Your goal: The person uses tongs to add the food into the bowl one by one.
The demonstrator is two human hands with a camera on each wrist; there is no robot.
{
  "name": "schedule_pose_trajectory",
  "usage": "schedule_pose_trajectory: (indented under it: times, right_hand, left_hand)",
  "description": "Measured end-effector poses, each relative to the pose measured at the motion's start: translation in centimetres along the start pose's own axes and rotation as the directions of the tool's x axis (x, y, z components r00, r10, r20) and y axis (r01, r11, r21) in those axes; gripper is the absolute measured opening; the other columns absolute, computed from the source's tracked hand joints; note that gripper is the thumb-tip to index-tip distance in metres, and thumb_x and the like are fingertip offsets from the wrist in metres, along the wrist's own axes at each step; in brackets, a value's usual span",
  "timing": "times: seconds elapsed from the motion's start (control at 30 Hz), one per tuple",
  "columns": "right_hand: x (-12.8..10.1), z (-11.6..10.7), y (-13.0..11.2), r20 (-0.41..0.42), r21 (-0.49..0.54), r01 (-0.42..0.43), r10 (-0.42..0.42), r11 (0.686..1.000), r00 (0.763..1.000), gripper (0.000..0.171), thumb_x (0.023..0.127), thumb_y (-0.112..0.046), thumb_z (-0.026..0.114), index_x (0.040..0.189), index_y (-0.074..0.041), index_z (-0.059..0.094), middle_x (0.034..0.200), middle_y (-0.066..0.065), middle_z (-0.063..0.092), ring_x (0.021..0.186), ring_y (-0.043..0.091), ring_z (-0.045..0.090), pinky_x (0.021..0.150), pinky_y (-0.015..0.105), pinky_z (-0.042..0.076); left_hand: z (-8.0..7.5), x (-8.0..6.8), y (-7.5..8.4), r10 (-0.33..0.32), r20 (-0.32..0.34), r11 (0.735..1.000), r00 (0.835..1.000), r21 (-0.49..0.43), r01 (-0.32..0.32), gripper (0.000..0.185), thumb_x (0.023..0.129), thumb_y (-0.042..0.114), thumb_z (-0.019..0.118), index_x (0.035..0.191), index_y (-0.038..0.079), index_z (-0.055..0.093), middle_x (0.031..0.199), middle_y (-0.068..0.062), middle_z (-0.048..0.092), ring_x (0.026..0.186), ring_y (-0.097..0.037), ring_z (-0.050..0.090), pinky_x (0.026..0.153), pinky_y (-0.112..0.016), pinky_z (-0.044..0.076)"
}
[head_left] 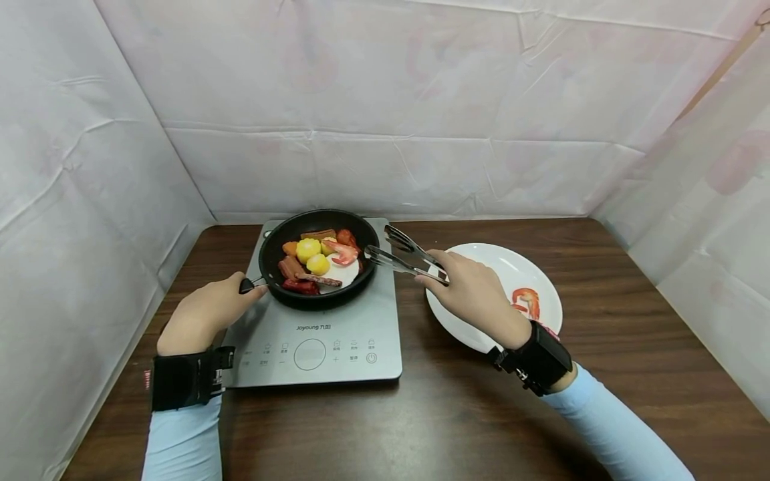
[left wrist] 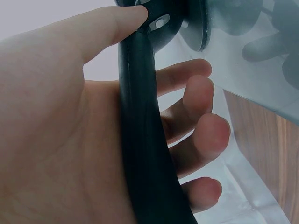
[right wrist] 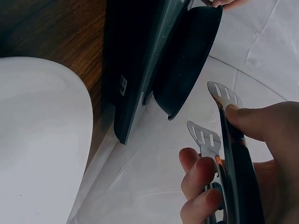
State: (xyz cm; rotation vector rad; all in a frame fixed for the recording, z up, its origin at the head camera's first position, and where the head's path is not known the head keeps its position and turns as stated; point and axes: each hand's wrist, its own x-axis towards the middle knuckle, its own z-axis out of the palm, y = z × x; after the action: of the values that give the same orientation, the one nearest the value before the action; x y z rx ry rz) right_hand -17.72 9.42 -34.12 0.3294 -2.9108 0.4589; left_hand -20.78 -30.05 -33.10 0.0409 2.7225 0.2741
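My left hand [head_left: 207, 310] grips the black handle [left wrist: 140, 116] of a frying pan [head_left: 321, 300]; in the left wrist view its fingers curl round that handle. Inside the pan lie a fried egg [head_left: 344, 272], a pink shrimp [head_left: 341, 252], yellow rounded pieces [head_left: 309, 249], sausage and bacon-like strips. My right hand [head_left: 475, 294] holds metal tongs [head_left: 391, 259] with slotted ends, which stand apart at the pan's right rim with nothing visible between them. A white plate [head_left: 448, 321] lies below the right hand and bears shrimp pieces [head_left: 526, 300], partly hidden by the wrist.
The pan sits on a silver induction cooktop [head_left: 367, 327] with touch controls along its front. All this stands on a dark wooden table [head_left: 439, 414]. White sheeting [head_left: 385, 100] rises as walls behind and on both sides.
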Motion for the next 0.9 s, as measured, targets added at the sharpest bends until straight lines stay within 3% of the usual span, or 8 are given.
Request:
schedule_pose_trajectory:
  times: [0.53,0.73,0.9]
  right_hand:
    - [-4.8,-0.9,2.7,-0.022,-0.064,-0.016,0.015,0.998,1.000,0.043,0.096,-0.048,0.067,0.129,-0.020,0.065,0.083,-0.007,0.063,0.069,0.008,0.056,0.053,0.027,0.039]
    - [-7.1,-2.0,5.6,0.004,-0.089,-0.095,0.096,0.992,0.995,0.049,0.097,-0.050,0.065,0.133,-0.016,0.063,0.089,-0.004,0.069,0.075,0.013,0.063,0.059,0.037,0.050]
    - [-9.2,-2.9,8.1,0.041,-0.108,-0.169,0.174,0.980,0.984,0.052,0.097,-0.051,0.064,0.137,-0.017,0.060,0.104,0.004,0.074,0.080,0.023,0.069,0.055,0.042,0.048]
  left_hand:
    - [0.0,-0.2,0.2,-0.004,-0.006,1.000,1.000,0.002,0.004,0.086,0.106,0.057,0.035,0.154,-0.014,0.023,0.149,-0.042,0.039,0.132,-0.060,0.046,0.099,-0.071,0.045]
    - [0.0,-0.1,0.1,0.002,-0.003,1.000,1.000,0.007,-0.002,0.086,0.106,0.057,0.034,0.154,-0.014,0.023,0.148,-0.042,0.039,0.132,-0.060,0.047,0.098,-0.071,0.046]
    - [0.0,0.0,0.0,0.010,0.015,1.000,1.000,0.005,-0.010,0.087,0.106,0.059,0.033,0.153,-0.014,0.024,0.145,-0.043,0.044,0.124,-0.056,0.055,0.096,-0.069,0.048]
